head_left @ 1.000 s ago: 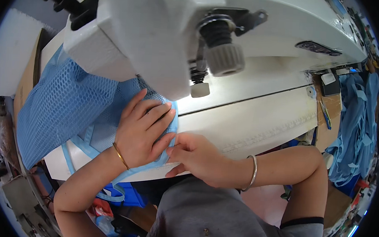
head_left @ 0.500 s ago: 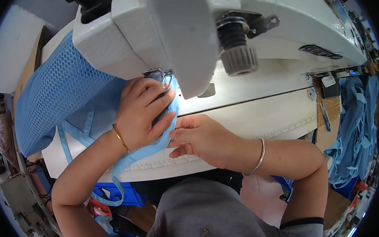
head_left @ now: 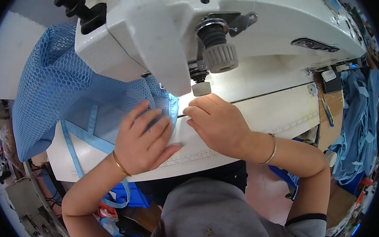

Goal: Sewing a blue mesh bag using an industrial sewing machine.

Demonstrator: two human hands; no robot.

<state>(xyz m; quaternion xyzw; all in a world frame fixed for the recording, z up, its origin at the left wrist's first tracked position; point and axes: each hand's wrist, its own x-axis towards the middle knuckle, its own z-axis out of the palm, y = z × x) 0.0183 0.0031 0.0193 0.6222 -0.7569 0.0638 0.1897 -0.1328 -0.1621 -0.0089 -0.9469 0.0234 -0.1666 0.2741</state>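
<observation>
Under the head of a white sewing machine (head_left: pixel 115 46) lies a blue mesh fabric piece (head_left: pixel 47 105), bunched up on the left. Its right edge carries a light-blue binding strip (head_left: pixel 173 106). My left hand (head_left: pixel 142 141) has its fingers spread at the near edge of the mesh, holding nothing. To the right of the binding, my right hand (head_left: pixel 224 125) has its fingers curled together just below a ribbed knob (head_left: pixel 201 89). Whatever those fingers hold, if anything, is hidden. Light-blue straps (head_left: pixel 86 137) cross over the mesh. The machine head hides the needle.
A ruler scale (head_left: pixel 191 157) runs along the near part of the white table (head_left: pixel 267 119). On the right are a small blue-handled tool (head_left: pixel 328 113), a black box (head_left: pixel 331 85) and hanging blue fabric strips (head_left: pixel 356 124). A blue bin (head_left: pixel 135 195) sits below the front edge.
My left hand has drawn back from the presser foot area toward me and spread its fingers. My right hand has moved up and right, away from the binding. The binding strip's near length has shifted.
</observation>
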